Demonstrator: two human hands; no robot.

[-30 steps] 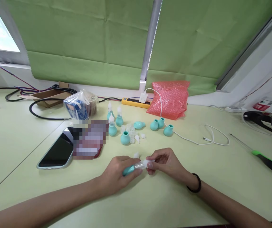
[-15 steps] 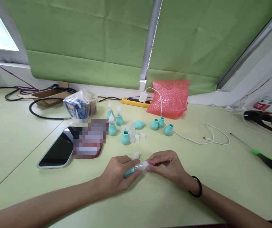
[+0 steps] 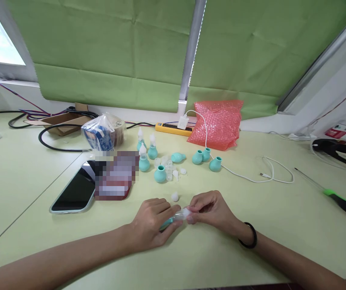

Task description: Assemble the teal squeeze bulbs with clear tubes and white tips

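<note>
Left hand (image 3: 150, 223) still clasps teal bulb (image 3: 166, 222); right hand (image 3: 212, 209) pinches clear tip (image 3: 182, 214), pushed closer.

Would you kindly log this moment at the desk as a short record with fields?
left hand: closed around a teal bulb, low over the table
right hand: pinching the clear tip at the bulb's mouth; black band on the wrist
near: a loose white cap just beyond the hands
farther: more teal bulbs, some with tips; phone at left; pink bubble wrap; white cable; green screwdriver at right
</note>
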